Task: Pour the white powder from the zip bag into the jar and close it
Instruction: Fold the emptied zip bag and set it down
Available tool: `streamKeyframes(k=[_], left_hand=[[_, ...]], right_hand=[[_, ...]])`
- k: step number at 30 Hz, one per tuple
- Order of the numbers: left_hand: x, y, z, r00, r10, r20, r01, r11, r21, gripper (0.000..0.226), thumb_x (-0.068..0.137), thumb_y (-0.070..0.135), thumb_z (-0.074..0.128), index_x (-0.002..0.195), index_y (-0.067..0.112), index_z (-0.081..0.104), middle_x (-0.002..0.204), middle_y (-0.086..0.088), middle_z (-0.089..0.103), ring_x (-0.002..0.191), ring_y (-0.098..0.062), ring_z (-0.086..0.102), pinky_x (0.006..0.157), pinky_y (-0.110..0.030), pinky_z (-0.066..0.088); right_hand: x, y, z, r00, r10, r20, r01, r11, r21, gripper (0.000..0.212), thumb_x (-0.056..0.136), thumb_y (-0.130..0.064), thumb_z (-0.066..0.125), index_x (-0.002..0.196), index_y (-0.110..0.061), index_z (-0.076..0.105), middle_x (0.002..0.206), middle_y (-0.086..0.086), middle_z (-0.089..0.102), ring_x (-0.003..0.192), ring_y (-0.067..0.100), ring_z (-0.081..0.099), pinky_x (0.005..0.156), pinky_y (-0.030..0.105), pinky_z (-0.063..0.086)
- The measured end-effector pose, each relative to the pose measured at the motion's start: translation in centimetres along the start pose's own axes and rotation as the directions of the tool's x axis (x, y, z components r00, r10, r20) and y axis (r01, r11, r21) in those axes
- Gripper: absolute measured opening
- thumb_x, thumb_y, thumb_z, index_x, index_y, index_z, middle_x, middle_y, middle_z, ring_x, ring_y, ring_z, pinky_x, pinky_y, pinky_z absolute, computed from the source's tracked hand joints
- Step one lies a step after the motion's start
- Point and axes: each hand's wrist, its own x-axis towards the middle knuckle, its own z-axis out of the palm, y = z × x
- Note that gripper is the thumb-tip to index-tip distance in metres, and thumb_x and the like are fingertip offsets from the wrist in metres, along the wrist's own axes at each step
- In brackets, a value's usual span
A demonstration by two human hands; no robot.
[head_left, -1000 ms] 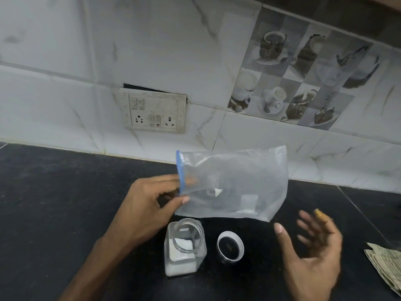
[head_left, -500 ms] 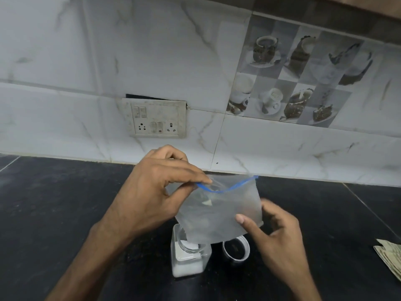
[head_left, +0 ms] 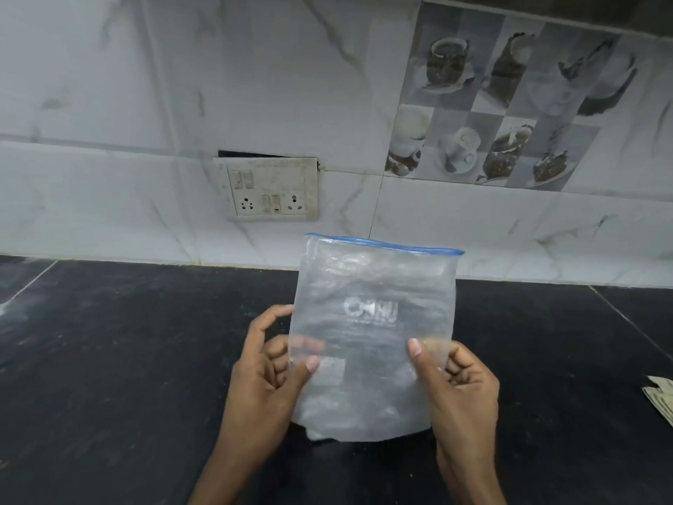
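A clear zip bag with a blue zip strip along its top edge stands upright in front of me, held flat between both hands. It looks empty, with white lettering on its face. My left hand pinches its lower left edge and my right hand pinches its lower right edge. The jar and its lid are hidden behind the bag; only a pale bit shows under the bag's bottom edge.
The black stone counter runs under my hands to a white marble-tiled wall. A switch and socket plate is on the wall behind the bag. Folded paper lies at the counter's right edge.
The bag has been turned upright with the zip strip on top and spread flat. My left hand moved from the zip down to the bag's lower left edge. The bag now covers the jar and lid.
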Motion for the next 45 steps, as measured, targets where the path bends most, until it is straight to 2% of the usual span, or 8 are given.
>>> streamKeyframes(k=[4,7,13,22,30,35,38,45], left_hand=[[0.2,0.5,-1.3,0.996,0.087,0.021,-0.09,0.965,0.245,0.043,0.086,0.003,0.071,0.111,0.038,0.068,0.078,0.018,0.069,0.055,0.002,0.05,0.056,-0.008,0.043],[0.0,0.8,-1.9,0.997,0.071,0.033,-0.077,0.961,0.267,0.051,0.079,0.001,0.075,0.121,0.028,0.066,0.093,0.01,0.069,0.08,0.001,0.063,0.076,-0.008,0.05],[-0.4,1.2,-3.0,0.993,0.117,0.018,-0.116,0.929,0.352,0.048,0.071,0.013,0.084,0.114,0.03,0.07,0.087,0.017,0.068,0.079,0.0,0.065,0.075,-0.011,0.052],[-0.5,1.2,-4.0,0.939,0.342,-0.046,-0.291,0.856,0.427,0.007,0.073,0.014,0.077,0.079,0.016,0.074,0.088,0.006,0.067,0.087,-0.01,0.066,0.079,-0.02,0.052],[-0.5,3.0,-4.9,0.916,0.257,0.308,-0.36,0.867,0.345,0.004,0.081,0.027,0.07,0.08,0.028,0.066,0.088,0.013,0.076,0.086,-0.01,0.073,0.093,-0.024,0.05],[-0.2,3.7,-4.2,0.93,0.345,0.129,-0.368,0.886,0.282,0.041,0.074,0.035,0.076,0.113,0.027,0.065,0.111,0.015,0.073,0.106,-0.01,0.069,0.092,-0.025,0.053],[0.2,1.8,-5.2,0.99,0.122,0.064,-0.13,0.981,0.144,0.096,0.066,0.062,0.076,0.146,0.028,0.035,0.142,0.015,0.055,0.134,-0.007,0.05,0.107,-0.026,0.043],[-1.4,-0.8,-3.1,0.865,-0.262,0.427,0.349,0.927,-0.139,0.075,0.066,0.053,0.083,0.129,0.018,0.061,0.124,-0.011,0.07,0.111,-0.026,0.069,0.086,-0.033,0.057]], right_hand=[[-0.8,-0.5,-0.1,1.0,0.007,0.027,-0.008,0.998,0.057,0.03,0.08,-0.006,0.075,0.108,-0.016,0.071,0.1,0.0,0.078,0.082,0.018,0.075,0.07,0.021,0.059],[-1.7,-1.1,-0.1,0.996,-0.087,0.017,0.088,0.996,-0.028,0.061,0.079,0.0,0.076,0.13,-0.029,0.059,0.124,-0.019,0.068,0.07,0.013,0.068,0.075,0.026,0.06],[-2.8,-2.3,-0.4,0.946,-0.292,0.141,0.32,0.913,-0.252,0.075,0.079,0.001,0.075,0.143,-0.027,0.047,0.085,-0.041,0.065,0.062,0.012,0.065,0.09,0.04,0.056],[-2.2,-1.7,-1.3,0.905,-0.355,0.234,0.416,0.856,-0.307,0.023,0.076,-0.009,0.081,0.079,-0.032,0.075,0.084,-0.015,0.075,0.076,0.008,0.071,0.07,0.021,0.056],[-2.8,-4.2,0.1,0.728,-0.174,0.663,0.682,0.28,-0.676,0.057,0.064,-0.071,0.067,0.114,-0.044,0.06,0.133,-0.024,0.056,0.122,0.002,0.049,0.104,0.033,0.034],[-3.3,-2.6,1.9,0.786,-0.087,0.612,0.528,0.609,-0.591,0.019,0.086,-0.047,0.063,0.089,-0.029,0.066,0.075,-0.01,0.07,0.071,0.008,0.066,0.065,0.035,0.055],[-3.4,-2.5,1.8,0.919,-0.016,0.395,0.141,0.947,-0.29,0.006,0.086,-0.015,0.074,0.09,-0.017,0.077,0.085,-0.002,0.079,0.08,0.017,0.076,0.069,0.031,0.061],[-4.1,-0.1,3.5,0.895,0.25,0.37,-0.272,0.962,0.006,0.028,0.078,-0.01,0.071,0.105,0.0,0.071,0.096,0.017,0.077,0.089,0.032,0.075,0.073,0.034,0.061]])
